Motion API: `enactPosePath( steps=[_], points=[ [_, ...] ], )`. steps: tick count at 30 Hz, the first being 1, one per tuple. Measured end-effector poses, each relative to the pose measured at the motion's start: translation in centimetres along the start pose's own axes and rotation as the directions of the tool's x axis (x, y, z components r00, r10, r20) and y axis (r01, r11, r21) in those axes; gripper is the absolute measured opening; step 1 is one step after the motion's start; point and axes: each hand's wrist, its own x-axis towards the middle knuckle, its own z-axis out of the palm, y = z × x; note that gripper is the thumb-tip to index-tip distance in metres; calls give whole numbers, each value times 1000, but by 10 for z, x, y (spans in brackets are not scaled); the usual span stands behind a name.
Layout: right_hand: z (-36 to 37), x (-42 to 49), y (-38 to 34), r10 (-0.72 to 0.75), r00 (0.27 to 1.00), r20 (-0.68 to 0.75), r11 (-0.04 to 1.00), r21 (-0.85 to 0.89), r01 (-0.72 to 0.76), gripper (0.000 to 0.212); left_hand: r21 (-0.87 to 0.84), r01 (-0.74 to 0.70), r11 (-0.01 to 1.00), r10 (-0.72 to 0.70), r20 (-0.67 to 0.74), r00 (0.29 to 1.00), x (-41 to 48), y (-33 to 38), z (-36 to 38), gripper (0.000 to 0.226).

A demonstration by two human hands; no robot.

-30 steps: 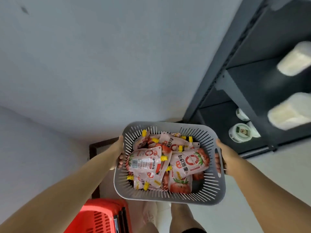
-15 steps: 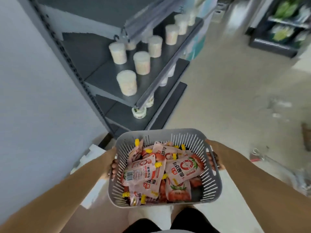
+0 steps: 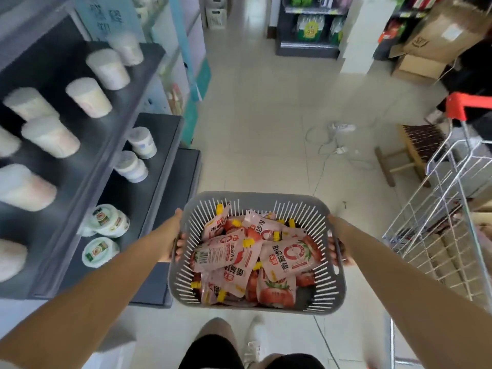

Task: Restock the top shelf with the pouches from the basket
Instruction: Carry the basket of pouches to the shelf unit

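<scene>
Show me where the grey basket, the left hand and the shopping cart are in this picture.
grey basket [image 3: 255, 197]: head view, on the bare far rim.
left hand [image 3: 173, 235]: head view, on the back of the hand at the basket's side.
shopping cart [image 3: 456, 107]: head view, on its red handle.

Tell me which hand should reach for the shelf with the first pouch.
Probably the left hand: the shelving stands on that side; the right hand grips the basket on the shopping cart side.
</scene>
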Motion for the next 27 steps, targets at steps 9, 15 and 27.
enactPosePath(
  steps=[9, 15, 27],
  points=[
    [-52, 68, -167, -53, 995, -83, 992, 108, 62, 64, 91, -59, 994, 54, 57, 997, 83, 206, 35, 72],
    [-72, 124, -279, -93, 990, -104, 972, 205, 112, 58, 169, -129, 977, 103, 155, 982, 157, 343, 48, 72],
    [-141, 241, -515, -28, 997, -74, 976, 213, 43, 61, 258, -134, 957, 141, -8, 990, 235, 629, 119, 75]
  ],
)
